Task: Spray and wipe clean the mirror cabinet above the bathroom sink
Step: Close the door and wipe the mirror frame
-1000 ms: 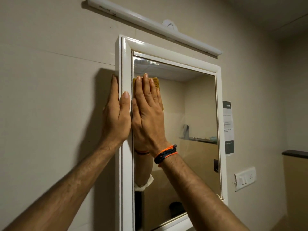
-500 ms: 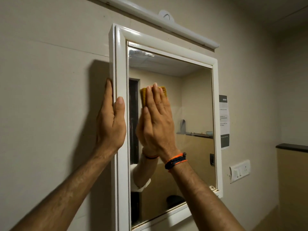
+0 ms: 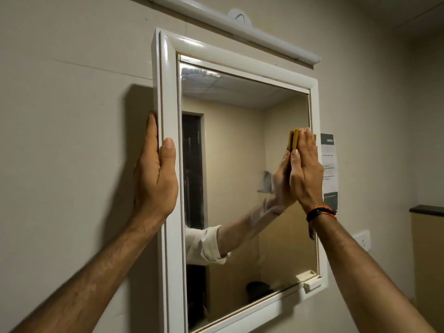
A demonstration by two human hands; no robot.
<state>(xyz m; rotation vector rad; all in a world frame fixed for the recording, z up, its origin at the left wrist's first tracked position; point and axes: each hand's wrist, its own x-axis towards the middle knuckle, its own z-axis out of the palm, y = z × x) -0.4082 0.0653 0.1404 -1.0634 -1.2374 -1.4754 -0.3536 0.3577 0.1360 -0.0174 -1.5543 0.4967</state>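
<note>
Left hand (image 3: 155, 179) flat, fingers straight, against mirror cabinet (image 3: 168, 92) left frame edge; right hand (image 3: 304, 169) open, pressing yellow cloth (image 3: 293, 139) onto glass near right edge.

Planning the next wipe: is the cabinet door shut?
Shut, apparently: the mirror sits flush inside the white frame, no gap visible.

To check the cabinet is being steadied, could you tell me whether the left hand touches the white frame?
Touching: the head view shows the left hand flat against the white mirror-cabinet frame's outer edge, thumb lying on its front.
</note>
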